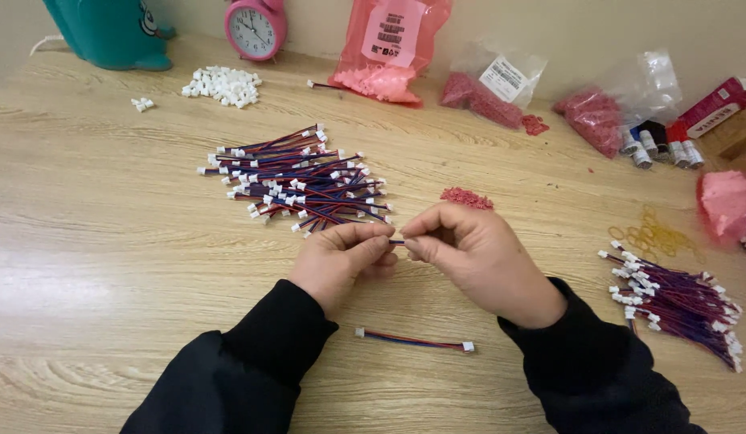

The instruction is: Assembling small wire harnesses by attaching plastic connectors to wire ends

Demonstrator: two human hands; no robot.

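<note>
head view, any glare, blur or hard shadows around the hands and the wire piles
Head view: light is soft and even, with a mild sheen on the wooden table; left hand and right hand look sharp, casting only faint shadows; the wire pile stays crisp; the pink clock at the top edge is cropped.

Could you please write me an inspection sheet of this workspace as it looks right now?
Surface: wooden table, light grain.
Job's things: short wire lead pinched between left hand and right hand; wire pile behind; bundle at right; single lead near the sleeves.
Clutter: white connectors, red bead bags, rubber bands.
Grips: both shut on the lead.
Cables: nothing seen.
Surroundings: pink clock, teal object.
</note>
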